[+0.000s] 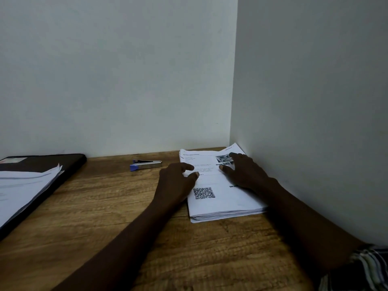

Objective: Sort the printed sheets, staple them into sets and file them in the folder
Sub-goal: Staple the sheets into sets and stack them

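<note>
Looks like the sorting stage to me: the stack of sheets [222,198] sits on the desk [126,217], tucked into the corner right up against the wall [304,101], and both hands are on it. The right hand [245,173] lies flat on the top page with the fingers spread, holding nothing, just pinning it. The left hand [176,183] is at the stack's left edge, thumb and forefinger loosely curved and apart. I honestly can't tell if it has a page pinched. If it were me, I'd keep the right hand pressing so the pile doesn't slide, and peel one page at a time from that left edge. The stapler [146,164] is close by, just left of the stack, untouched. The folder [69,162] is well off to the left with loose sheets [25,185] on it, cut off by the frame. The print is too blurry to read, apart from a QR code showing, and the dim light hides the fingertips. A striped sleeve [365,267] pokes in bottom right.
</note>
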A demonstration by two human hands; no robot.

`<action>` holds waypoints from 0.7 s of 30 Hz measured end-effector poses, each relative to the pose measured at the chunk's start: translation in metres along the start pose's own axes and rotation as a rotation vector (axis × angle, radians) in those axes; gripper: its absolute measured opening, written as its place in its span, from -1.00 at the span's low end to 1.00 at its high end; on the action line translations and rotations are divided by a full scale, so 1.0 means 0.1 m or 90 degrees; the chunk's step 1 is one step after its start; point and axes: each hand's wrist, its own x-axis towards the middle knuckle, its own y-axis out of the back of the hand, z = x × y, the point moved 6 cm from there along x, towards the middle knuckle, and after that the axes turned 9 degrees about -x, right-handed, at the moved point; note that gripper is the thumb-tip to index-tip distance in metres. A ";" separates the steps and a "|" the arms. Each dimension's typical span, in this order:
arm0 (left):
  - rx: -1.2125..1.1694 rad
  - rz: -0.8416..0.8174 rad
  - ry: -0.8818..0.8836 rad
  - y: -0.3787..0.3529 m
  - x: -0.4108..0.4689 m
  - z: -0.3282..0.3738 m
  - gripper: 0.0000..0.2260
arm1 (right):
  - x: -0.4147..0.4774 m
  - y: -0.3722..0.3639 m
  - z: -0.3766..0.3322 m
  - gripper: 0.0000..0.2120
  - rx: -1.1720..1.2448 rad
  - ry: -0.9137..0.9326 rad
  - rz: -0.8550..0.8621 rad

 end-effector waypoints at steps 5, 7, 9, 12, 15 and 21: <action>-0.011 0.030 -0.002 0.06 0.02 -0.04 -0.71 | -0.03 0.06 -0.03 -0.48 0.034 0.003 0.029; -0.037 0.047 0.003 0.08 0.02 -0.06 -0.70 | -0.06 0.09 -0.05 -0.48 0.061 0.001 0.038; -0.075 0.064 -0.002 0.10 0.00 -0.06 -0.70 | -0.09 0.15 -0.07 -0.49 0.108 -0.004 0.056; -0.103 0.083 -0.013 0.15 -0.02 -0.03 -0.68 | -0.16 0.26 -0.15 -0.55 0.179 -0.016 0.097; -0.090 0.097 -0.022 0.25 -0.02 0.02 -0.68 | -0.20 0.35 -0.34 -0.56 0.222 -0.011 0.089; -0.053 0.134 -0.065 0.82 -0.07 0.06 -0.67 | -0.18 0.56 -1.08 -0.47 0.407 -0.014 0.018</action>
